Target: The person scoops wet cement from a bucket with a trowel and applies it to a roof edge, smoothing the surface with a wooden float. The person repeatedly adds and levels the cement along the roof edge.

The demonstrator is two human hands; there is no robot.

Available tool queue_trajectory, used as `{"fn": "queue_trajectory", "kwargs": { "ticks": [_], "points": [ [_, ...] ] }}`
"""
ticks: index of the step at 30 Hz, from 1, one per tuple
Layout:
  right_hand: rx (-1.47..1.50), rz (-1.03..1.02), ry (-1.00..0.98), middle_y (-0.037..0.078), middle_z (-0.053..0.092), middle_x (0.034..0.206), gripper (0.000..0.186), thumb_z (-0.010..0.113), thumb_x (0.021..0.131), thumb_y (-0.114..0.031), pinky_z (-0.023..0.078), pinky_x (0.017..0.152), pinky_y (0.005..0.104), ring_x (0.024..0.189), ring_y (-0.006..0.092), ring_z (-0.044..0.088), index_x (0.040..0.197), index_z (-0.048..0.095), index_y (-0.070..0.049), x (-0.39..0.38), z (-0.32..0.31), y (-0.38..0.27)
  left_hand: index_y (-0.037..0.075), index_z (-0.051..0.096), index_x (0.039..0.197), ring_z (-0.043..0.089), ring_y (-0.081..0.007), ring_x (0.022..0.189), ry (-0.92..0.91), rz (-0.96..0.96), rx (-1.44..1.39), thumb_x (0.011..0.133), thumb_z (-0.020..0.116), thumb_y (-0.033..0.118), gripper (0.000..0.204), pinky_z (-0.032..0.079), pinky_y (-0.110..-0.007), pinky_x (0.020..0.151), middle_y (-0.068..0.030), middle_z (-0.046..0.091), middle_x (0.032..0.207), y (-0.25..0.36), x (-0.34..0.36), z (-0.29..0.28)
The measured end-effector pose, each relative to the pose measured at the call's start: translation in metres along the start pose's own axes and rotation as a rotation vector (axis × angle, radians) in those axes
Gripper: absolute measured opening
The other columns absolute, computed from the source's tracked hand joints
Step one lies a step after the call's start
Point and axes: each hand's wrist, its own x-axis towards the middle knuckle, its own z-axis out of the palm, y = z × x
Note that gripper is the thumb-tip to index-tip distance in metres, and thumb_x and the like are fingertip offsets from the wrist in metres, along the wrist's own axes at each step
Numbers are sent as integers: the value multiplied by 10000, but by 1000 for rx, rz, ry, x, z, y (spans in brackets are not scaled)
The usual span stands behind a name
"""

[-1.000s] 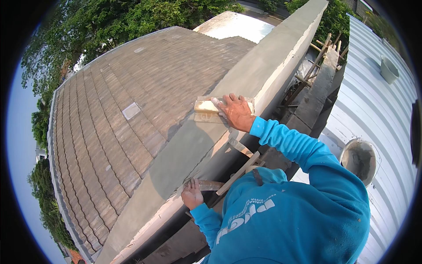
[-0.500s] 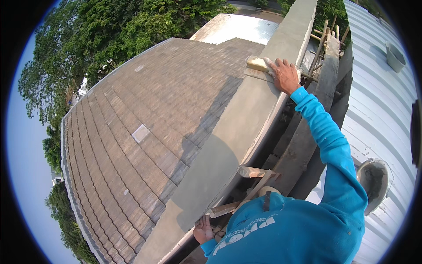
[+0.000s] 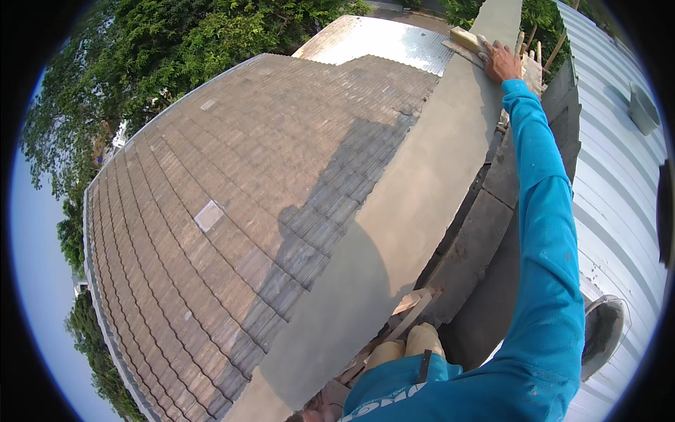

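My right hand (image 3: 502,62) is stretched far ahead, its fingers closed over a pale wooden plastering float (image 3: 465,41). The float lies across the top of a long wall coated in smooth grey cement (image 3: 429,155). Part of its underside and handle is hidden by my fingers. Low in the picture, my left hand (image 3: 320,410) is beside the near end of the wall top, cut off by the lower edge and blurred, so its fingers cannot be made out.
A tiled roof (image 3: 190,232) slopes away on the left. Right of the wall run scaffold planks (image 3: 474,235) and a wooden brace (image 3: 411,316). Farther right, a white corrugated metal roof (image 3: 608,204) carries a bucket (image 3: 603,337) and a grey tub (image 3: 643,109).
My right hand has pushed the float farther away along the wall top, and the arm has straightened. My left hand has dropped toward the lower edge of the picture.
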Motion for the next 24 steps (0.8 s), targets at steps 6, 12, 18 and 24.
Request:
{"fn": "queue_trajectory", "kwargs": {
  "ticks": [6, 12, 18, 24],
  "points": [
    [-54, -59, 51, 75, 585, 1199, 461, 546, 952, -427, 529, 894, 446, 1101, 292, 590, 1359, 566, -212, 24, 28, 26, -114, 520, 1206, 498, -413, 1257, -28, -12, 4, 790, 491, -82, 418, 366, -566, 1151, -224, 557, 1240, -1, 12, -3],
    [384, -320, -103, 134, 586, 1111, 490, 621, 927, -307, 517, 878, 439, 1052, 319, 586, 1387, 542, -157, -138, -127, -97, -115, 524, 1198, 500, -415, 1252, -5, -13, -19, 788, 499, -76, 413, 367, -565, 1150, -225, 560, 1233, -7, 0, -8],
    [439, -495, -162, 100, 559, 1027, 590, 691, 879, -289, 504, 838, 415, 1001, 292, 568, 1435, 503, -220, -206, -168, -118, -115, 528, 1191, 502, -418, 1246, -18, 6, -32, 786, 508, -70, 408, 368, -564, 1150, -226, 563, 1226, -5, 0, -7],
    [245, -123, 72, 135, 595, 1082, 410, 610, 934, -321, 515, 862, 451, 1034, 327, 589, 1298, 611, -134, -78, -76, -62, -116, 532, 1183, 504, -420, 1241, -69, 8, -30, 784, 516, -64, 403, 369, -564, 1149, -227, 565, 1219, 5, 1, -16]
  ]
}}
